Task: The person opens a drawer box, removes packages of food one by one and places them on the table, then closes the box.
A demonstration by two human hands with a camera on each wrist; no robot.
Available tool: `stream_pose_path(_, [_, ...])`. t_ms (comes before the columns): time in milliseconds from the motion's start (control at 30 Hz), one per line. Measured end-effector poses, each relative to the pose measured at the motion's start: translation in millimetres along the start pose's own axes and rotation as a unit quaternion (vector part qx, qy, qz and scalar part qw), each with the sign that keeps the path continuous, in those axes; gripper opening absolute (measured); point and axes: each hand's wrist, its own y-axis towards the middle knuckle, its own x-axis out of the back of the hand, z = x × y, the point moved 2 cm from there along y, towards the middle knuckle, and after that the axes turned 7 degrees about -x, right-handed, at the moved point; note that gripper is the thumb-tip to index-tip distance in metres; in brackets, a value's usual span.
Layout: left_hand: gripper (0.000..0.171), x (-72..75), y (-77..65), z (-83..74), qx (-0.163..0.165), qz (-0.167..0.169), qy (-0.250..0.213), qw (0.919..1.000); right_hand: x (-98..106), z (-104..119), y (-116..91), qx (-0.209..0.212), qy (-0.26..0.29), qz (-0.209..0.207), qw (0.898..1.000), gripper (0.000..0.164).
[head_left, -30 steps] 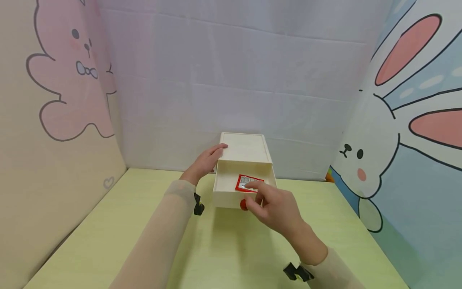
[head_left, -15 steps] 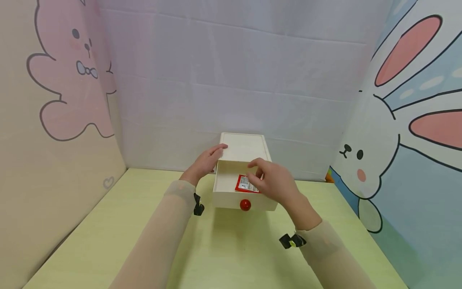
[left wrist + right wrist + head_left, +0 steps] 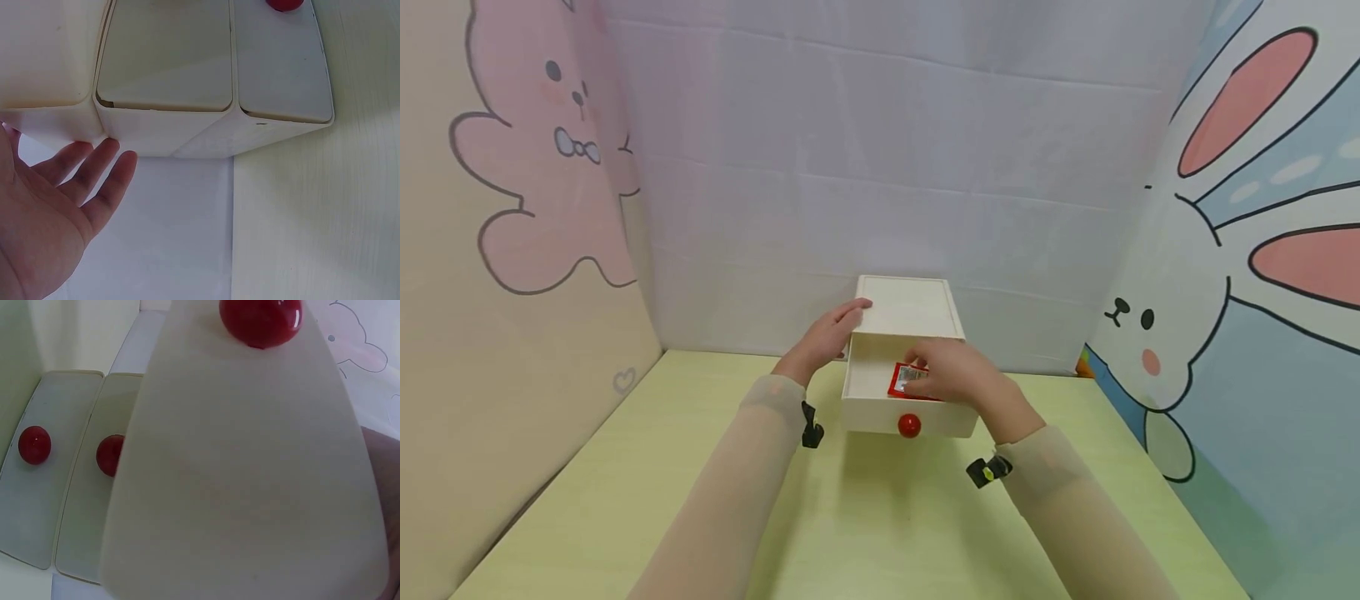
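A white drawer cabinet (image 3: 910,304) stands near the back wall, its top drawer (image 3: 868,414) pulled out. Inside that drawer lies a flat red-edged packet (image 3: 897,388) with a printed pale panel. My right hand (image 3: 958,375) reaches over the drawer's right side, thumb and index finger apart at the packet; the other fingers are mostly hidden. Only a sliver of this hand shows in the right wrist view, behind the drawer front (image 3: 250,456). My left hand (image 3: 823,340) rests against the cabinet's left side; in the left wrist view its fingers (image 3: 94,172) are spread and nearly straight.
A red knob (image 3: 909,426) sticks out of the drawer front. Two closed lower drawers with red knobs (image 3: 34,445) show in the right wrist view. The pale green table (image 3: 880,525) has a white backdrop (image 3: 880,167) behind it and cartoon-printed panels at both sides.
My right hand has gone from beside the red knob up over the drawer, then down to the packet. My left hand, the drawer and the packet stay in place.
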Motion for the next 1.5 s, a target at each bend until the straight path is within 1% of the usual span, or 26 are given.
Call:
stream_pose_path(67, [0.054,0.4,0.0,0.5,0.001,-0.002,0.003,1.0,-1.1,1.0,2.9,-0.007,-0.009,0.02,1.0,0.042])
stream_pose_path(167, [0.054,0.5,0.2,0.9,-0.001,-0.002,0.003,1.0,-2.3,1.7,4.9,-0.017,-0.026,0.036,0.999,0.05])
stream_pose_path(300, [0.053,0.9,0.7,1.7,-0.001,-0.005,-0.008,1.0,-2.9,3.1,5.4,-0.012,-0.044,0.03,0.999,0.054])
stream_pose_path(500, [0.053,1.9,0.2,1.0,-0.003,-0.003,-0.005,1.0,-2.0,4.1,4.1,0.005,-0.047,0.001,0.999,0.044])
stream_pose_path(700, [0.052,1.3,0.2,-0.8,-0.003,-0.004,-0.004,1.0,3.7,0.7,-2.5,0.011,-0.026,-0.023,0.999,0.026])
stream_pose_path(767, [0.053,1.2,0.1,-0.8,-0.005,-0.003,-0.003,1.0,6.5,-0.7,-5.4,0.016,-0.027,-0.03,0.999,0.022])
stream_pose_path(933, [0.054,1.4,-0.1,0.6,-0.01,-0.002,-0.003,0.9999,11.4,-2.4,-13.2,0.026,-0.038,-0.051,0.998,0.021])
stream_pose_path(1067, [0.053,1.1,-0.9,1.0,-0.01,-0.001,-0.006,0.9999,11.0,-4.1,-16.0,0.036,-0.048,-0.066,0.996,0.019])
stream_pose_path(1200, [0.053,0.9,-1.0,1.3,-0.011,0.001,-0.01,0.9999,11.2,-5.6,-17.7,0.043,-0.038,-0.079,0.995,0.019])
stream_pose_path(1333, [0.053,1.0,-0.9,1.4,-0.011,0.0,-0.012,0.9999,13.7,-6.7,-19.7,0.044,-0.032,-0.087,0.995,0.02])
stream_pose_path(1500, [0.052,0.9,-0.2,1.6,-0.006,-0.003,-0.012,0.9999,17.3,-8.0,-23.3,0.04,-0.033,-0.085,0.995,0.019])
